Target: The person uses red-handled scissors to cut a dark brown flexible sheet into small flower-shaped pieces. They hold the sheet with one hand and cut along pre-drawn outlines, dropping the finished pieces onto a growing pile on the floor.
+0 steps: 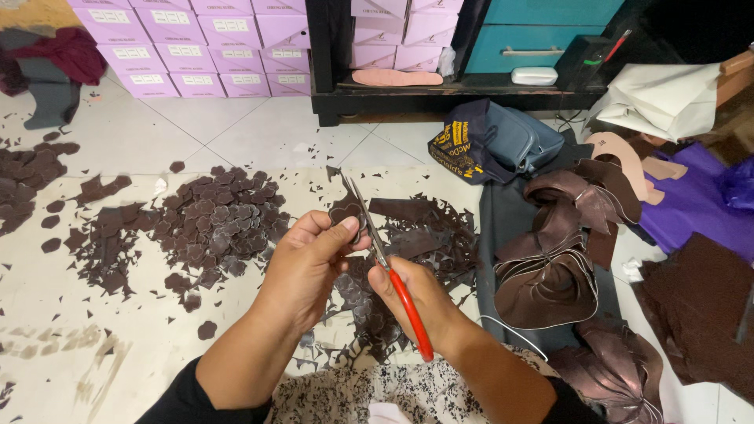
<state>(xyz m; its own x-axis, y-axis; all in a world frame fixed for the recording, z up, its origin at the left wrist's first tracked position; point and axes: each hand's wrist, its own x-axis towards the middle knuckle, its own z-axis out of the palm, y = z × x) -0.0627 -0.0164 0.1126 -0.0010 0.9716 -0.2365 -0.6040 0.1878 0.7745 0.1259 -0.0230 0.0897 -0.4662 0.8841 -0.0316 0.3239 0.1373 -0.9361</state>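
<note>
- A small dark brown cut piece (348,213) sits at the middle of the view, just above centre, pinched between the thumb and fingers of the left hand (310,263).
- The right hand (416,294) is closed around the red handles of a pair of scissors (383,255); the blades point toward 11 o'clock and run along the right edge of the piece, touching it. How far the blades gape is hard to tell.
- To cut well here, I judge it best to turn the piece with the left hand and not the scissors, keep the pinching fingertips back from the blade line, and take short snips that follow the curve.
- At 9 to 10 o'clock from the hands lies a heap of finished brown shapes (216,228) on the pale tiled floor (259,129), with thin offcuts (428,235) scattered at 3 o'clock, close by.
- At 3 o'clock, further out, curled strips of brown sheet material (550,259) stand on a grey cloth (503,216).
- At 1 o'clock rests a dark blue bag (487,141) with yellow print on one side.
- At 11 to 12 o'clock, along the top edge, stacked lilac boxes (196,47) each carry a small white rectangular label on the end face; more of them fill a black shelf (440,98).
- At 1 o'clock, top edge, is a teal drawer front (534,43) with a bar handle.
- At 2 o'clock lie a folded cream bag (667,98) and purple sheet (695,200).
</note>
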